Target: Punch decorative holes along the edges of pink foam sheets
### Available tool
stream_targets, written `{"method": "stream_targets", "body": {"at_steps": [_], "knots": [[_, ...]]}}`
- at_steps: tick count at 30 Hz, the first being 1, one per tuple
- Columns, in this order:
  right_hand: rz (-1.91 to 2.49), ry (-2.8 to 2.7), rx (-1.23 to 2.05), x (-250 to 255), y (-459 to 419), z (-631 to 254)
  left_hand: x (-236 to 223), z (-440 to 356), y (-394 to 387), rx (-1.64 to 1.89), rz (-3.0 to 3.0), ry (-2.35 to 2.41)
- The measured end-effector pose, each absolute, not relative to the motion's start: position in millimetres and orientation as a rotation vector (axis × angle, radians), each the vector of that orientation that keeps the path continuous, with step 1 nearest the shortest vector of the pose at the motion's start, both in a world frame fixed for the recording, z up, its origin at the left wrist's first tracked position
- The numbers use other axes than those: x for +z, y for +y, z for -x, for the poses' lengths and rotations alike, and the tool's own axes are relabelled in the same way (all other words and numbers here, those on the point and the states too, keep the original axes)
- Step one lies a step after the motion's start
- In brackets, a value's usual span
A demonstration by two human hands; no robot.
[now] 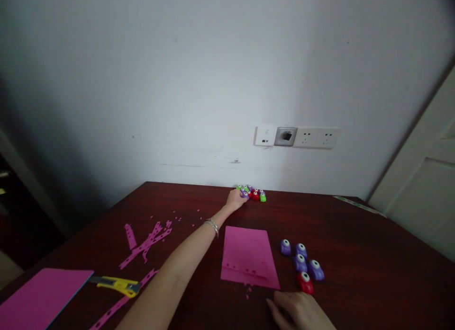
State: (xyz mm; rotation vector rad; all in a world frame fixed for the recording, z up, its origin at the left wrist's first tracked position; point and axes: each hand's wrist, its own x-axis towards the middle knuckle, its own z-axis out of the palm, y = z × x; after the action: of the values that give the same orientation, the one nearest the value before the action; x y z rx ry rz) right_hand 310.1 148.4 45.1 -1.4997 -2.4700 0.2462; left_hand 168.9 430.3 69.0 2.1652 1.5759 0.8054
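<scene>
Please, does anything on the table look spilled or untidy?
Yes: tiny pink bits lie scattered on the table like spilled waste, and punched strips lie crossed nearby. The yellow cutter appears left with its blade out.

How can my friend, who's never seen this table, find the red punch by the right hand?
On the dark reddish table, look right of the pink sheet for a cluster of five punches. The red punch is the one nearest the viewer, just beyond the right hand. It's the only red one there; the other four are purple.
</scene>
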Motion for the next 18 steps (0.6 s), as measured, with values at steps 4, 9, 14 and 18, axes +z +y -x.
{"method": "stream_targets", "body": {"at_steps": [4, 9, 14, 18], "knots": [[1.554, -2.350, 0.433, 63.1, 145.1, -306.3, 85.7, -153.5, 400.5, 0.948, -2.182, 1.434], [1.485, -2.201, 0.556, 74.7, 146.9, -307.2, 107.4, -127.4, 353.8, 1.094, -2.199, 1.262], [1.514, -2.151, 0.530, 74.2, 152.0, -306.3, 112.1, -109.4, 314.7, 1.155, -2.185, 1.204], [1.544, -2.154, 0.501, 72.8, 153.3, -303.1, 106.8, -103.1, 294.4, 1.094, -2.190, 1.191]]}}
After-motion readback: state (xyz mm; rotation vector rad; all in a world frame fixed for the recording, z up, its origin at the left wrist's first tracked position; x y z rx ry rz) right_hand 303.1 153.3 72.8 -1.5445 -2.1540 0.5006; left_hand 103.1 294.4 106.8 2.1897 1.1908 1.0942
